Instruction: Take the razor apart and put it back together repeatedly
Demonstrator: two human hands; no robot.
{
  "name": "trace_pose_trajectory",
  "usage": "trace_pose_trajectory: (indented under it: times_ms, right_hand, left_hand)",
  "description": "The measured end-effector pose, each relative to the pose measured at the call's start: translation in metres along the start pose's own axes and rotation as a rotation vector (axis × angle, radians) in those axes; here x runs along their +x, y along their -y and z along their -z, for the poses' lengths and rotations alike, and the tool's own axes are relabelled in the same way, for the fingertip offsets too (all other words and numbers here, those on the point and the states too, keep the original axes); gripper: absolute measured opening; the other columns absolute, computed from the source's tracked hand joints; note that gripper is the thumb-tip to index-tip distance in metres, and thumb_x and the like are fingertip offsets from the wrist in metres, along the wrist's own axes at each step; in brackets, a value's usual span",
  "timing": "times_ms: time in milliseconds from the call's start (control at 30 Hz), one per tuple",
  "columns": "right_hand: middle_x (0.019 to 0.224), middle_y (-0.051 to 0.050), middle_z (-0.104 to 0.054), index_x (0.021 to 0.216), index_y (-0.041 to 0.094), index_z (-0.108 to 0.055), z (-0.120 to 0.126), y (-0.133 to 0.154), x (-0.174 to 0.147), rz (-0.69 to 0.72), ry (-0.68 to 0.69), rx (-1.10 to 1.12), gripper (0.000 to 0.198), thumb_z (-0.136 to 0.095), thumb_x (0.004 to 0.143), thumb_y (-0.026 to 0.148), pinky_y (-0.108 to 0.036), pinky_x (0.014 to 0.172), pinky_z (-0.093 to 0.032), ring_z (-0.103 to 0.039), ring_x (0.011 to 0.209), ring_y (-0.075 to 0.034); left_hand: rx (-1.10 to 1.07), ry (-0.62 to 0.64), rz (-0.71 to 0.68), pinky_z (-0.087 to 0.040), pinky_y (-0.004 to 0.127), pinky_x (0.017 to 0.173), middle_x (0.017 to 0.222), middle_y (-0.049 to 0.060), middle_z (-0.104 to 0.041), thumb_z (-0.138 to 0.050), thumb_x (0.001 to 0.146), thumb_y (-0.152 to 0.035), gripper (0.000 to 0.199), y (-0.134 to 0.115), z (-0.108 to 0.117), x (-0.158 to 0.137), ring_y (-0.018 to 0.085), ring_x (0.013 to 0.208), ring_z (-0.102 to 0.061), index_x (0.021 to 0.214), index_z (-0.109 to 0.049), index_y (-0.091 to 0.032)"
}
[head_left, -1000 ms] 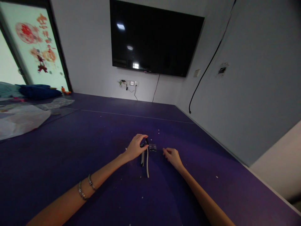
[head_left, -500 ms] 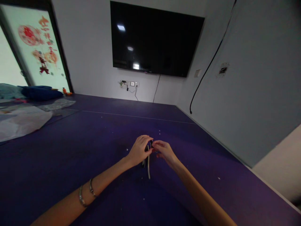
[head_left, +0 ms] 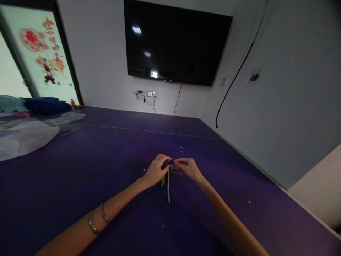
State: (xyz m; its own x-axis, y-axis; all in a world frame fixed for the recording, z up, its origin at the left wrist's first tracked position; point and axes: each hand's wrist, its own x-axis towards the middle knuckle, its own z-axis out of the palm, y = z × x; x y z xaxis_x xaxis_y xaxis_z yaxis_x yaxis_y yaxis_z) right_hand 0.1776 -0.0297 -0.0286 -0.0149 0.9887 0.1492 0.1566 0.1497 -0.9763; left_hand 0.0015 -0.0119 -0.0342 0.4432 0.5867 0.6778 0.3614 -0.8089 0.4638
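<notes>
My left hand (head_left: 157,171) is closed on a narrow strap (head_left: 168,188), dark in places and pale along one strip, whose lower end hangs towards me. A second dark length (head_left: 162,182) of it shows just below my left fingers. My right hand (head_left: 189,168) is pinched on a small dark piece with shiny edges (head_left: 174,168), which looks like a buckle, at the strap's upper end. The fingertips of both hands nearly meet there and partly cover the piece. Two bracelets (head_left: 92,222) circle my left forearm.
Under my hands spreads a purple-blue surface (head_left: 112,177) with small white scraps. White plastic sheeting (head_left: 29,137) and dark blue cloth (head_left: 46,105) lie at the left. Ahead, a television (head_left: 176,42) hangs on the wall; a black cable (head_left: 234,78) dangles at the right.
The small shiny piece has come into clearer view between my hands, below my right fingertips. My right fingers have closed up more, and the dark length under my left hand shows more.
</notes>
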Motion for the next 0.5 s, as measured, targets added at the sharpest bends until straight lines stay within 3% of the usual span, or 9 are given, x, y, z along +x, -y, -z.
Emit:
trace_pose_trajectory:
  times_ms: [267, 500]
  right_hand:
    - [0.064, -0.002, -0.063, 0.078, 0.013, -0.069, 0.0029, -0.0042, 0.0047, 0.039, 0.101, -0.1, 0.025, -0.063, 0.066, 0.033, -0.019, 0.041, -0.043, -0.051, 0.048, -0.008]
    - [0.063, -0.002, -0.064, 0.076, 0.013, -0.069, 0.0074, -0.0067, 0.0072, -0.008, 0.088, -0.106, 0.022, -0.065, 0.063, 0.03, -0.02, 0.042, -0.045, -0.053, 0.049, -0.009]
  left_hand:
    - [-0.025, 0.005, 0.054, -0.043, 0.03, 0.077, 0.084, 0.001, -0.057, -0.056, 0.074, -0.009, 0.019, 0.0043, -0.0003, -0.0001, 0.014, 0.083, -0.054, 0.09, -0.057, -0.018]
    - [-0.002, 0.015, 0.06, -0.043, 0.029, 0.077, 0.083, 0.001, -0.057, -0.057, 0.075, -0.01, 0.017, 0.0068, -0.0021, -0.0018, 0.014, 0.082, -0.054, 0.09, -0.057, -0.017]
